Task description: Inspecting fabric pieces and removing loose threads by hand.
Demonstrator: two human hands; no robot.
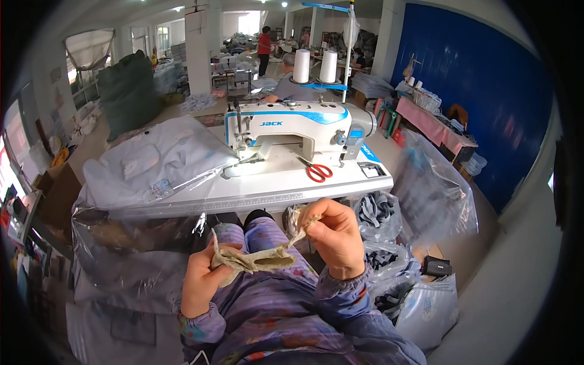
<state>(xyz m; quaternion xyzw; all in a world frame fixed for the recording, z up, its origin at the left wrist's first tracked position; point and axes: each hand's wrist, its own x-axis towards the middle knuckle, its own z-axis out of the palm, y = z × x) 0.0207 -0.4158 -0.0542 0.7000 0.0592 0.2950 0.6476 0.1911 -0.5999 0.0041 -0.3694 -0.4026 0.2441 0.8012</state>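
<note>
Above my lap I hold a crumpled greenish-beige cloth [271, 261] with narrow ends. My left hand [207, 277] is closed on its wider, bunched part, and a thin end sticks up past the thumb. Between thumb and fingers, my right hand [336, 238] pinches a twisted narrow strip of the same cloth, raised higher and to the right. The strip stretches between both hands. Beyond them stands a white and blue sewing machine [292, 125]. Red-handled scissors [319, 172] lie on its white table [274, 193]; neither hand touches them.
Pale printed fabric [158, 158] covers the table's left side, with clear plastic sheeting [134, 261] hanging below. Bags of grey striped cloth [376, 213] stand at the right. Two white thread cones [328, 67] rise behind the machine. A person [287, 85] sits beyond it.
</note>
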